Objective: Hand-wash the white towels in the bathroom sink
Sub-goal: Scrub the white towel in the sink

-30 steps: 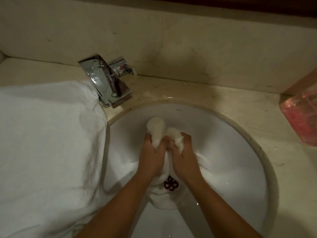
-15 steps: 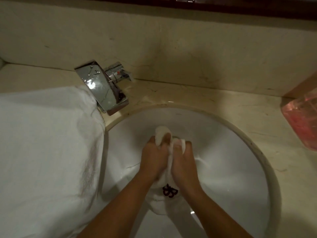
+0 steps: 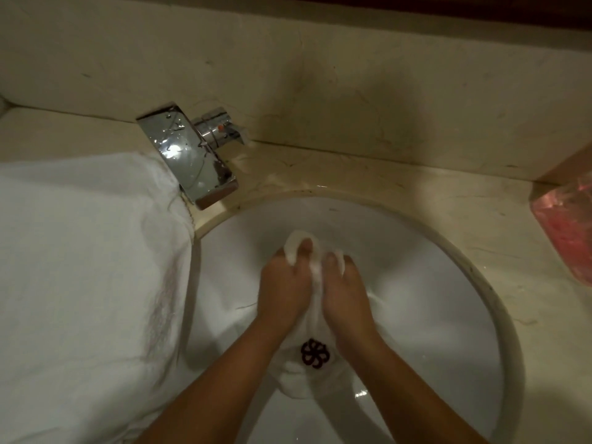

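Observation:
A small white towel [image 3: 315,318] with a dark flower emblem lies bunched in the round white sink [image 3: 432,283]. My left hand [image 3: 283,288] and my right hand [image 3: 347,298] grip it side by side, thumbs pressed into the bunched cloth at the top. The towel's lower part with the emblem hangs between my wrists. A second, large white towel [image 3: 83,277] lies spread over the counter at the left, its edge drooping over the sink's rim.
A chrome faucet [image 3: 189,155] stands at the sink's back left, with no water running. A pink translucent container [image 3: 567,225] sits at the right edge. The beige stone counter [image 3: 416,184] and backsplash wall surround the basin.
Both hands slid closer together along the bunched towel, so less cloth now sticks out above the fingers. The view shifted slightly.

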Tool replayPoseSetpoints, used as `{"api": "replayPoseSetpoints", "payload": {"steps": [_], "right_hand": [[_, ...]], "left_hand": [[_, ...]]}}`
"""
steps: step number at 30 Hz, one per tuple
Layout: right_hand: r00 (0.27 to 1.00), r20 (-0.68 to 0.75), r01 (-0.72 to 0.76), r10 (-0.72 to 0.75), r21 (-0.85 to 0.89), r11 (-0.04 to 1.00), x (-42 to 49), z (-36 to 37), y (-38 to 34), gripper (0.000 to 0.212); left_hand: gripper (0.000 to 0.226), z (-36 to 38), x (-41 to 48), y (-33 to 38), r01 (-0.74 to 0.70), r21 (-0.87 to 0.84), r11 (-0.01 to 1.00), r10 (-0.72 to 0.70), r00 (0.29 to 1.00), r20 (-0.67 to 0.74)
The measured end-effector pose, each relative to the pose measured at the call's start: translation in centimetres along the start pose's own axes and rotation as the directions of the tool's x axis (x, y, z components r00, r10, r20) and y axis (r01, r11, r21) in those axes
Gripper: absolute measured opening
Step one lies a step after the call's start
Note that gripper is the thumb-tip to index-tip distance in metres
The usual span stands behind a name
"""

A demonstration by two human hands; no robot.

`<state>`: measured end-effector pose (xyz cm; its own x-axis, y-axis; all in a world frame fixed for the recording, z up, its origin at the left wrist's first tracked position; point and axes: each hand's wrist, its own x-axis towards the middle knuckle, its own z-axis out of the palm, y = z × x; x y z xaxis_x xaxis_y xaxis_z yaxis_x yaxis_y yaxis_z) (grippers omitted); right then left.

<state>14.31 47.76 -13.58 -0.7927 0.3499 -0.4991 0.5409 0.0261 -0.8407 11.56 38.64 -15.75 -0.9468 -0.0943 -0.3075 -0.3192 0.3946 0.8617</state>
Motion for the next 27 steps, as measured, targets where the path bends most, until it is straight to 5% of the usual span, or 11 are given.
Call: {"api": "replayPoseSetpoints", "payload": {"steps": [3, 6, 9, 12, 15, 19, 22, 27], "right_hand": [[0.997, 0.053, 0.060, -0.055, -0.103, 0.993, -0.8, -1.1, 0.4, 0.024], [0.995, 0.049, -0.074, 0.082, -0.144, 0.987, 0.9, -2.6, 0.3, 0.043], [0.995, 0.100, 0.047, -0.010, -0.379, 0.924, -0.5, -2.4, 1.9, 0.055], [0.984, 0.082, 0.175, -0.158, -0.296, 0.939, -1.4, -1.6, 3.0, 0.036], [0.990, 0.061, 0.143, -0.130, -0.294, 0.945, -0.5, -2.2, 2.6, 0.019], [0.997, -0.036, 0.061, -0.074, -0.287, 0.956, 1.2, -4.0, 2.8, 0.034], [0.995, -0.103, 0.002, -0.021, -0.174, 0.985, 1.8, -2.1, 0.8, 0.040], [0.996, 0.064, 0.067, -0.061, -0.091, 0.994, -1.5, 0.7, 0.7, 0.030]], "left_hand": [[0.038, -0.6, 0.9, -0.4, 0.050, 0.064, 0.997, -0.053, 0.998, 0.040], [0.041, -0.9, -0.1, -1.1, 0.087, 0.083, 0.993, -0.091, 0.995, 0.040], [0.045, -0.6, -1.1, -1.9, 0.086, 0.116, 0.989, -0.091, 0.995, 0.036], [0.050, 0.5, -2.2, -1.8, 0.056, 0.033, 0.998, -0.055, 0.998, -0.027], [0.035, -0.1, -2.5, -1.4, 0.081, -0.107, 0.991, -0.083, 0.996, -0.019], [0.019, -1.6, -1.7, -1.4, -0.011, -0.161, 0.987, 0.018, 0.999, 0.041], [0.031, -0.4, -1.7, -1.1, -0.018, -0.057, 0.998, 0.023, 0.997, 0.079], [0.038, -0.3, 0.7, -0.9, 0.049, -0.007, 0.999, -0.049, 0.998, -0.035]]}}
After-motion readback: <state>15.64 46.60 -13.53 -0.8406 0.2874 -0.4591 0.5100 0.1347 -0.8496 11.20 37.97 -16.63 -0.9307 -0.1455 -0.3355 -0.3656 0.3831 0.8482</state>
